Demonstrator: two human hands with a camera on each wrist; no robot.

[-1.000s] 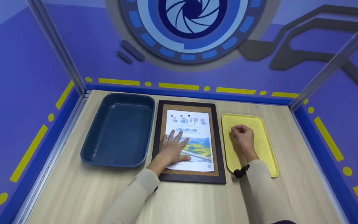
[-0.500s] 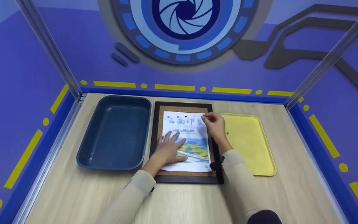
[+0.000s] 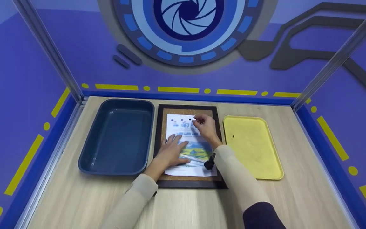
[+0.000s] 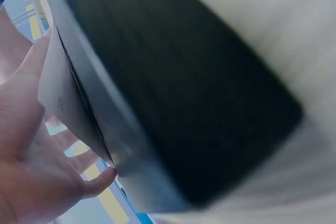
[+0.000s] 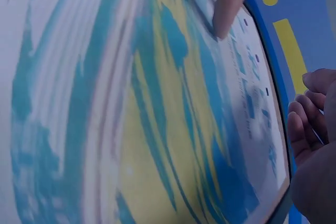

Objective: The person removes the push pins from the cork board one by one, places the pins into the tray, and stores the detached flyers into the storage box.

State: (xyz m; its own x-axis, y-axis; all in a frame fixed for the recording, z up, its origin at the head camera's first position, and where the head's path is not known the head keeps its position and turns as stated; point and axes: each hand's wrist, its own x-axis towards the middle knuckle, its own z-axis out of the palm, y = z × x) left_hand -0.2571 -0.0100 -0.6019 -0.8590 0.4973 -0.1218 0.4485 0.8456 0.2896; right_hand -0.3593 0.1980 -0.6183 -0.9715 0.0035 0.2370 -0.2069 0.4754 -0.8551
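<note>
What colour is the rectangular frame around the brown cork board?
The rectangular frame is very dark, close to black; the head view shows it best.

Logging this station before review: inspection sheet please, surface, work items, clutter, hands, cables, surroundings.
Surface: light wood-grain table.
Work items: printed paper on a dark-framed cork board; at least three dark dots along its top.
Clutter: small dark item on the yellow tray, too small to identify; deep blue tray on the other side of the board.
Left hand: fingers spread, resting on the paper.
Right hand: fingertips together near the rightmost visible dot; anything held can't be made out.
Cables: nothing seen.
Surroundings: blue-purple printed walls, metal posts.
</note>
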